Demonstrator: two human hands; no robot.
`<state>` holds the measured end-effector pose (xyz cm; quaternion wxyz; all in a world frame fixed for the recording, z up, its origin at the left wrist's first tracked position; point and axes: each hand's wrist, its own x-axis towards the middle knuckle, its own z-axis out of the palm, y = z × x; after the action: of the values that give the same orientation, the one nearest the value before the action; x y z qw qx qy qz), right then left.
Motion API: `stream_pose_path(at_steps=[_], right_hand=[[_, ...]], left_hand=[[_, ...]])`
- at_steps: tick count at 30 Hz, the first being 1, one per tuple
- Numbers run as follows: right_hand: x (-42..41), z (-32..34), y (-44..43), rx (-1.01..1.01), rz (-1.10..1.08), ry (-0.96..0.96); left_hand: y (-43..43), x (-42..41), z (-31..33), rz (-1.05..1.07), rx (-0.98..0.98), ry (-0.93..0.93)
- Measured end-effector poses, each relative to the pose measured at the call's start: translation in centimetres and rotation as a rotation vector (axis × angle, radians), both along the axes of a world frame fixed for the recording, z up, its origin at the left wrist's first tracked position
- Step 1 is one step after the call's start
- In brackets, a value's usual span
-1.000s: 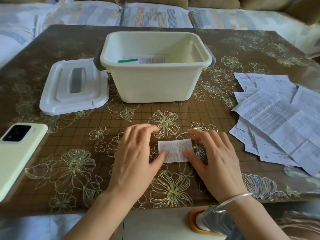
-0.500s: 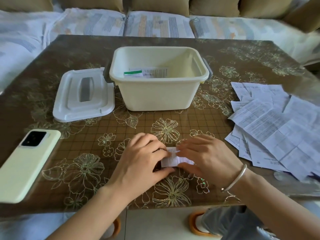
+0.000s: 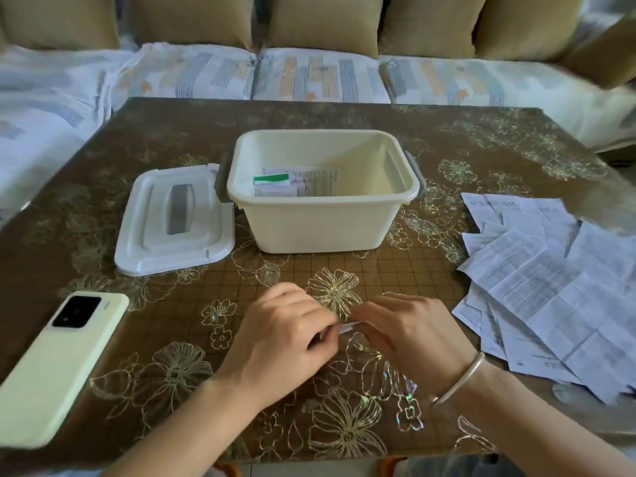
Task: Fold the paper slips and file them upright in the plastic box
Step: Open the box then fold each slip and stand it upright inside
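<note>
The folded slip (image 3: 347,327) sits low over the near middle of the table (image 3: 344,115), in front of the box (image 3: 323,232). Its long axis runs left to right. Only a thin white edge shows between the fingers, so it seems to be held nearly edge-on.

The left hand (image 3: 285,335) and right hand (image 3: 413,335) meet knuckles up, fingers curled inward, and each pinches 1 end of the slip. The right wrist wears a bracelet (image 3: 461,376).

Inside the open box a few filed slips (image 3: 296,182) stand against the near wall. The lid (image 3: 175,218) lies flat just left of the box. A pile of unfolded slips (image 3: 550,287) is spread at the right, and a phone (image 3: 58,366) lies face down at the left.
</note>
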<state>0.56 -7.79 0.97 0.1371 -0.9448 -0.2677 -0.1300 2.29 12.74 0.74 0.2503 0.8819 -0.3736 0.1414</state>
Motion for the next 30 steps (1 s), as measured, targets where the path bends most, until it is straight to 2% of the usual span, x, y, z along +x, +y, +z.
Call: stream_pose_path(at_steps=[5, 9, 12, 18, 22, 25, 30], right_hand=[[4.4, 5.3, 1.0, 0.262, -0.041, 0.064], [9.0, 10.3, 1.6, 0.473, -0.083, 0.153], [13.4, 12.1, 2.2, 0.421, -0.091, 0.159], [18.9, 10.6, 3.9, 0.166, -0.091, 0.351], [20.3, 9.8, 4.0, 0.167, -0.059, 0.450], [21.4, 8.8, 4.1, 0.286, -0.094, 0.504], [21.4, 8.5, 5.1, 0.644, -0.123, 0.706]], left_hand=[[2.9, 5.4, 6.5, 0.192, -0.301, -0.057], [5.4, 11.2, 9.7, 0.412, -0.324, -0.098], [5.8, 15.2, 9.2, 0.460, -0.343, -0.003], [4.7, 17.9, 5.8, 0.459, -0.323, 0.180], [4.5, 17.4, 5.4, 0.460, -0.342, 0.240], [4.7, 17.6, 5.0, 0.453, -0.386, 0.275], [5.0, 17.5, 5.0, 0.431, -0.369, 0.264]])
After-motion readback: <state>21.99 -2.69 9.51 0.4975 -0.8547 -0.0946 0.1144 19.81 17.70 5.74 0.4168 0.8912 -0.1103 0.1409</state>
